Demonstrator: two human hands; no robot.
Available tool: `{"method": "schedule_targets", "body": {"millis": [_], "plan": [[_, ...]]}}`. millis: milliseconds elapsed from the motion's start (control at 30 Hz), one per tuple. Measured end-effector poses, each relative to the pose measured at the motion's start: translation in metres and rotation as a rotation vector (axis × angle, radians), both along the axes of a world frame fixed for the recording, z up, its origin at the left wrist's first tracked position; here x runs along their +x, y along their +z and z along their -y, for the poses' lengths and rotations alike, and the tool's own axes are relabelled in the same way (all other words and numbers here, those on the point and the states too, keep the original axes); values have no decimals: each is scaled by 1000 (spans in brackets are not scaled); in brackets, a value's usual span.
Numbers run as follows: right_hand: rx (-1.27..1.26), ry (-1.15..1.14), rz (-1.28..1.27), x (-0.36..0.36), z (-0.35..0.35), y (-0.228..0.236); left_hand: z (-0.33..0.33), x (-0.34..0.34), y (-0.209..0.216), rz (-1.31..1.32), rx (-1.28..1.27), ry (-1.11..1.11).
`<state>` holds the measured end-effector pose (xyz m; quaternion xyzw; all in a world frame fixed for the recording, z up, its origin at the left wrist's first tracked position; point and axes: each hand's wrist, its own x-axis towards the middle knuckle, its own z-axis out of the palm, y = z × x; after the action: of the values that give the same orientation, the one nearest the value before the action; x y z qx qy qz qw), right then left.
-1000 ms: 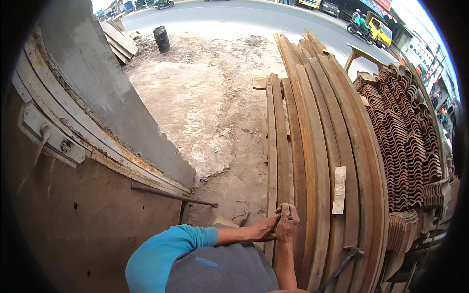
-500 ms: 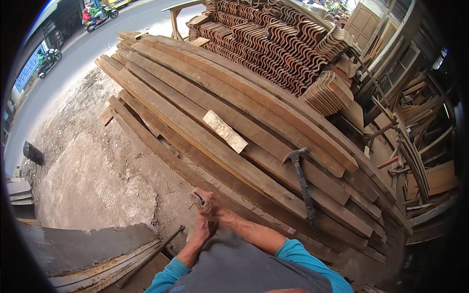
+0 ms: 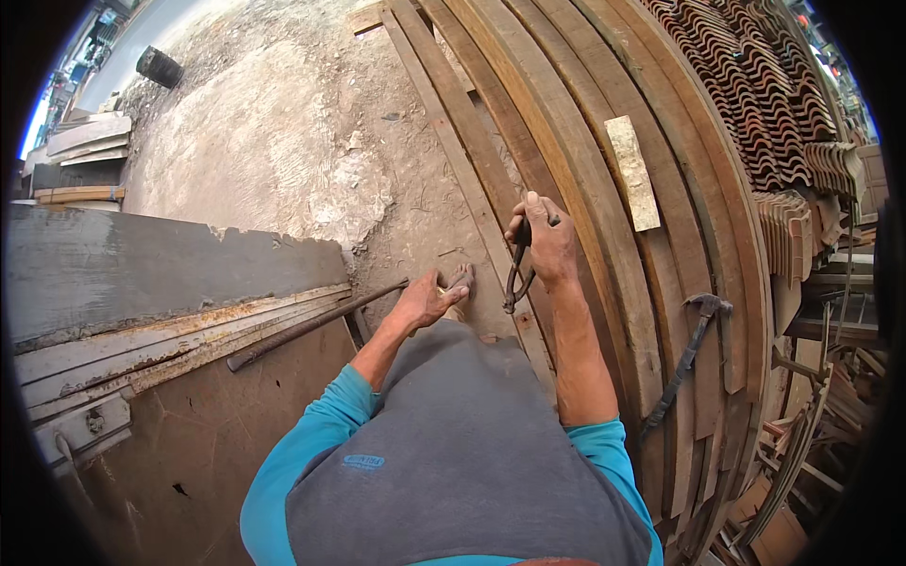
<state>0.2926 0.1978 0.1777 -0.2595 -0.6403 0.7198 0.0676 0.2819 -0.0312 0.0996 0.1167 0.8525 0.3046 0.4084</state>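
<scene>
My right hand (image 3: 545, 243) grips a pair of dark metal pincers (image 3: 516, 274), handles hanging down, over the edge of the long wooden planks (image 3: 557, 151). My left hand (image 3: 425, 300) hangs lower beside it with its fingers apart, near a sandal-clad foot (image 3: 462, 281) on the dirt ground, holding nothing I can see. A claw hammer (image 3: 687, 354) lies on the planks to the right of my right forearm. A short pale wood offcut (image 3: 632, 173) rests on the planks further away.
Stacked clay roof tiles (image 3: 755, 94) lie beyond the planks at right. A grey board (image 3: 160, 269), rusty metal strips and a steel rod (image 3: 311, 325) sit at left. Dirt ground (image 3: 283, 132) and a dark barrel (image 3: 159, 66) lie further off.
The view has swung round. My hands, together low on a plank before, have parted; the right one now holds the pincers higher up.
</scene>
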Motion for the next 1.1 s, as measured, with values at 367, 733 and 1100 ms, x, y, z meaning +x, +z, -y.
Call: {"method": "schedule_targets", "body": {"millis": [367,733,1100], "plan": [[-5,-115,-373,99,75,24,-13,34,32,-572,545,-165],[681,115,-236,218,136,-16,24,72,-5,-449,570,-313],[195,33,31,336,126,-16,-26,123,22,-427,544,-775]]}}
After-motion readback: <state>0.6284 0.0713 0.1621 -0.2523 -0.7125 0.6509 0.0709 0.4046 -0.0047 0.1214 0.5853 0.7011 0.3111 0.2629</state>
